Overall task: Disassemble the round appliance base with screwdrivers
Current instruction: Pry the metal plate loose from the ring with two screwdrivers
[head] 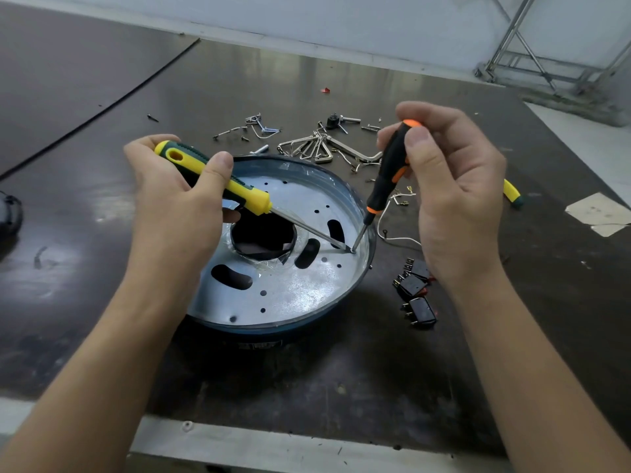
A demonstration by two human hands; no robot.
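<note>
The round appliance base [290, 288] lies in the middle of the dark table, its silver metal plate facing up with a large centre hole and several slots. My left hand [174, 206] grips a yellow and green screwdriver [218, 177], whose shaft slants down to the right. My right hand [450, 186] holds a black and orange screwdriver [389, 169] nearly upright. Both tips meet at one spot near the plate's right rim [353, 250].
Three black rocker switches [415, 290] lie right of the base. Behind it are loose screws, wire clips [307, 146], a white wire [399, 238] and a small black part [334, 121]. Another yellow handle [512, 192] shows behind my right hand. A dark object [10, 213] sits at the left edge.
</note>
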